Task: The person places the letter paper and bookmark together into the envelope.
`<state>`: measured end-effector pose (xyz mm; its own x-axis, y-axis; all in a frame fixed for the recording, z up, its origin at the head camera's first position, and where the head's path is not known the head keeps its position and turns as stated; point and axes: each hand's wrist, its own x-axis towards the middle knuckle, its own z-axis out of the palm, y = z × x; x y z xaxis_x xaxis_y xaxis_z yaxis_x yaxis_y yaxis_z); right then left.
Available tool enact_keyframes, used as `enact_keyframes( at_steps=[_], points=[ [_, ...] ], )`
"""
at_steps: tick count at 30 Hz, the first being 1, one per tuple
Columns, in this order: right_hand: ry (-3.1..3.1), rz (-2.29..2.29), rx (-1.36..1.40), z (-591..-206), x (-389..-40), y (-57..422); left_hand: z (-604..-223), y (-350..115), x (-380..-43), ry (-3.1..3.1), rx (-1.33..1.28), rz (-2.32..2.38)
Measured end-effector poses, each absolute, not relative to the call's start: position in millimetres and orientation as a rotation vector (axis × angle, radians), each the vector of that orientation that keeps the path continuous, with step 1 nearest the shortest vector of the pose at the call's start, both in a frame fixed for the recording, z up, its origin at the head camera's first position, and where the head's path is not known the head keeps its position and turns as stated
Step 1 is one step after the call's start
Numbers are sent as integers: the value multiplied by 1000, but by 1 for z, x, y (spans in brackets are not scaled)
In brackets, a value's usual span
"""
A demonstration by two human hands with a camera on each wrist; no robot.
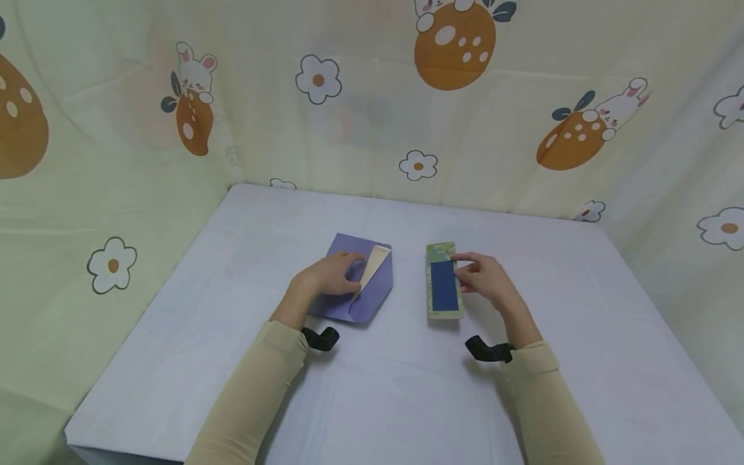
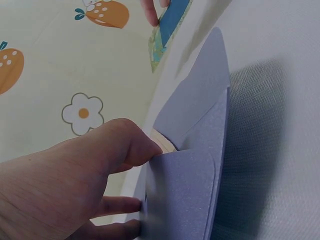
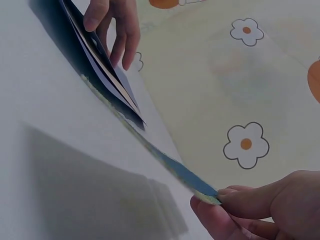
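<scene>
In the head view my left hand (image 1: pixel 334 274) grips a purple envelope (image 1: pixel 378 294), thumb and fingers at its pocket edge. A cream slip or lining (image 1: pixel 374 266) shows in the envelope's opening. The left wrist view has the thumb against the edge of the purple envelope (image 2: pixel 185 185). My right hand (image 1: pixel 485 279) pinches the right edge of a long, narrow green patterned card (image 1: pixel 440 250) with a dark blue panel (image 1: pixel 444 287). Seen from the right wrist, that thin card (image 3: pixel 165 162) is held at one end, a shadow lying under it.
Both hands work over a white table (image 1: pixel 395 400). A cream curtain (image 1: pixel 360 129) printed with flowers and rabbits hangs behind and at the sides. A black wrist mount (image 1: pixel 321 339) sits on the left wrist, another mount (image 1: pixel 488 351) on the right.
</scene>
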<state>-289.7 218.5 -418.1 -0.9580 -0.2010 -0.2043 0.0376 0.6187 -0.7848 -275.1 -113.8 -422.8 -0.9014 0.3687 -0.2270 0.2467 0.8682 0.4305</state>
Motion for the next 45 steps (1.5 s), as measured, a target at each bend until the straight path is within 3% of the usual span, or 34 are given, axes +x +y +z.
enact_keyframes(
  at_steps=[27, 45],
  points=[
    [2373, -1431, -135, -443, -284, 163, -428, -111, -279, 2733, 417, 549],
    [2285, -1372, -178, -427, -283, 171, -429, -113, -280, 2732, 447, 551]
  ],
)
